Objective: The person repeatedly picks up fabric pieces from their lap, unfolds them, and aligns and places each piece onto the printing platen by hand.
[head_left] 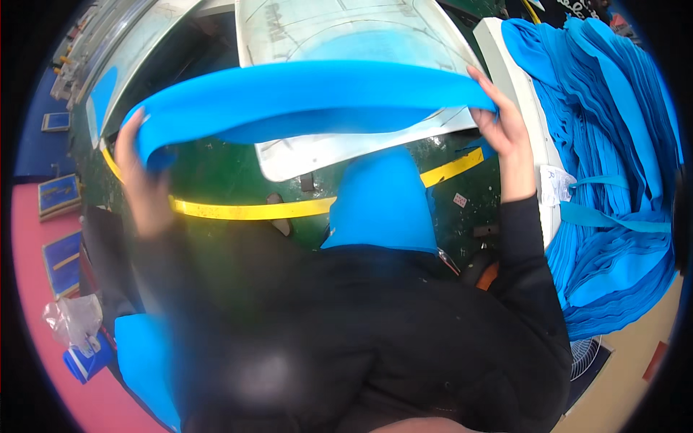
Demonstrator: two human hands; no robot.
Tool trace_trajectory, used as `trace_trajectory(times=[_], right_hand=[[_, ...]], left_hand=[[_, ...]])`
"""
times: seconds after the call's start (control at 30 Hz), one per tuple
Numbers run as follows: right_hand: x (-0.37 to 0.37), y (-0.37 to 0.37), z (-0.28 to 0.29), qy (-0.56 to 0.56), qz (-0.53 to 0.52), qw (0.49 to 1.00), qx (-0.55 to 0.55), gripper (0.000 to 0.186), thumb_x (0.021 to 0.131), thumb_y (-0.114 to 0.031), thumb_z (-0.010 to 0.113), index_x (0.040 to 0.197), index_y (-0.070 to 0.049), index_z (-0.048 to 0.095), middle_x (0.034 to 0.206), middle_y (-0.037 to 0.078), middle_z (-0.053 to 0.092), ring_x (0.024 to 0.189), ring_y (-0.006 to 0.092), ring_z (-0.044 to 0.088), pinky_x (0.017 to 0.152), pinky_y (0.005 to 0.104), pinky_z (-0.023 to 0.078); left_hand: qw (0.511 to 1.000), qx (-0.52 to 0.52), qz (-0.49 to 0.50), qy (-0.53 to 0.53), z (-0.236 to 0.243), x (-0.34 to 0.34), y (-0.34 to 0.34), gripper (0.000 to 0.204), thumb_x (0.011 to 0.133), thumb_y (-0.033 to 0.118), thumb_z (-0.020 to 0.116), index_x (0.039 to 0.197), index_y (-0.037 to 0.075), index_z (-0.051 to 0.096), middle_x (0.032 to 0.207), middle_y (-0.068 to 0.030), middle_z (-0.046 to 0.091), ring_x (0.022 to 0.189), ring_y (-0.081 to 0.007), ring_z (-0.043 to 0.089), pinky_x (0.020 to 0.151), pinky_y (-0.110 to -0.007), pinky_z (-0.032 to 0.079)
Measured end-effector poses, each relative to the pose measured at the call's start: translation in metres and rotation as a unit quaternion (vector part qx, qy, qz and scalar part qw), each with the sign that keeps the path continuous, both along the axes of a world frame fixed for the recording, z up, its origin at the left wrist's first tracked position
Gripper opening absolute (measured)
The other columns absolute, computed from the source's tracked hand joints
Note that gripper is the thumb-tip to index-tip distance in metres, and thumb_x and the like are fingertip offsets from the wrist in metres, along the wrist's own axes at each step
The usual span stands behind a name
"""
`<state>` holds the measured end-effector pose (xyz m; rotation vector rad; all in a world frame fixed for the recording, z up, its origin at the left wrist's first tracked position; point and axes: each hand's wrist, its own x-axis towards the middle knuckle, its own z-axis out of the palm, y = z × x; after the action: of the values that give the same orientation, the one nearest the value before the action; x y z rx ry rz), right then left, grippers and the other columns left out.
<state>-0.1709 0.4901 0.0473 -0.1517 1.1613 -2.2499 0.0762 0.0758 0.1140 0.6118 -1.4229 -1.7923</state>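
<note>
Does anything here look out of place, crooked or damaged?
Nothing looks damaged or spilled. The left hand and right hand hold a blue fabric piece stretched over a white platen. The blue fabric stack at the right sits uneven, its edges fanned out, with a strap across it.

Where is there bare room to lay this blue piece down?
The white printing board ahead of the blue fabric piece lies bare. Green floor shows beside the yellow line. Crowded on the right: the blue fabric stack covers that table.
</note>
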Motion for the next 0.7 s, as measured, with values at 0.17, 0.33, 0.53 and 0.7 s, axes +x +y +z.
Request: trace_trajectory(times=[0.17,0.33,0.53,0.7], right_hand=[[-0.125,-0.042,-0.015,0.093,-0.002,0.995,0.028,0.037,0.084,-0.004,0.062,0.121,-0.005,0.054,0.109,0.007,0.055,0.099,0.0131,0.052,0.087,0.0225,0.046],[-0.161,-0.072,0.017,0.136,-0.121,0.982,0.048,0.034,0.083,-0.006,0.061,0.117,-0.005,0.06,0.105,0.003,0.063,0.085,0.0133,0.057,0.076,0.0262,0.045],[-0.151,-0.064,-0.033,0.25,-0.046,0.944,0.211,0.028,0.087,-0.013,0.058,0.115,-0.013,0.063,0.113,0.002,0.06,0.104,0.0124,0.052,0.089,0.0273,0.043],[-0.109,-0.041,-0.071,0.224,-0.039,0.907,0.354,0.025,0.083,-0.009,0.061,0.108,-0.011,0.067,0.107,0.007,0.064,0.095,0.016,0.058,0.089,0.029,0.044]], left_hand=[[0.993,-0.012,-0.087,-0.08,-0.039,-0.082,-0.073,0.026,0.079,0.013,0.066,0.101,0.0,0.059,0.092,-0.0071,0.058,0.083,-0.015,0.056,0.069,-0.028,0.045],[0.988,-0.086,-0.091,-0.092,-0.023,-0.109,-0.088,0.043,0.081,0.008,0.064,0.123,0.004,0.054,0.105,-0.0088,0.059,0.089,-0.0154,0.057,0.075,-0.027,0.045],[0.934,-0.12,-0.231,-0.245,-0.069,-0.096,-0.091,0.036,0.081,0.001,0.061,0.116,0.005,0.061,0.109,-0.0069,0.061,0.088,-0.0128,0.058,0.08,-0.024,0.047],[0.883,-0.136,-0.284,-0.349,-0.109,-0.075,-0.077,0.038,0.08,0.003,0.062,0.117,0.008,0.061,0.111,-0.0085,0.06,0.089,-0.0122,0.057,0.083,-0.023,0.046]])
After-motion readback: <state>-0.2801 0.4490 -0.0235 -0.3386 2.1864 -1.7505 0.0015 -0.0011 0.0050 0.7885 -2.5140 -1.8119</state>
